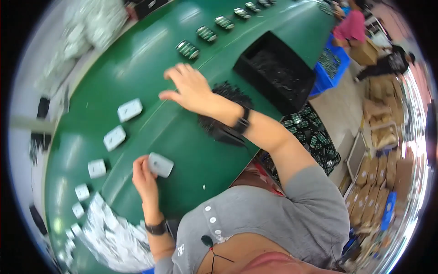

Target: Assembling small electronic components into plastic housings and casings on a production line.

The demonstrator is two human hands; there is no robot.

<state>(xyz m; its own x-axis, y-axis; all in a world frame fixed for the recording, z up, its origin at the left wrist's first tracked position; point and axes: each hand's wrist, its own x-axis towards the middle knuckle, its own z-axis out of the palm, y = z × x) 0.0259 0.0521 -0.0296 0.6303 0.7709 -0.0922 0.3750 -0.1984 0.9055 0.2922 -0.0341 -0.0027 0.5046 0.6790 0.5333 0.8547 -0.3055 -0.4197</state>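
Observation:
My left hand [145, 178] grips a white rounded plastic casing [161, 165] by its left edge, over the green table. Farther out, my right hand [189, 86] hangs above the table with thumb and fingers apart and nothing between them. Nearest beyond its fingers is a green circuit board assembly [187, 49], the first of several in a row running to the far right. Beneath my right forearm lies a heap of small black parts [230, 93], partly hidden. To the left of my hands, similar white casings [130, 110] form a spaced line.
A black bin [276, 68] with dark small parts stands right of my hand, beside a blue crate [329, 66]. A tray of circuit boards [315, 137] sits below the table edge. At lower left, a clear bag [112, 235] holds white pieces. Other people [353, 27] are at far right.

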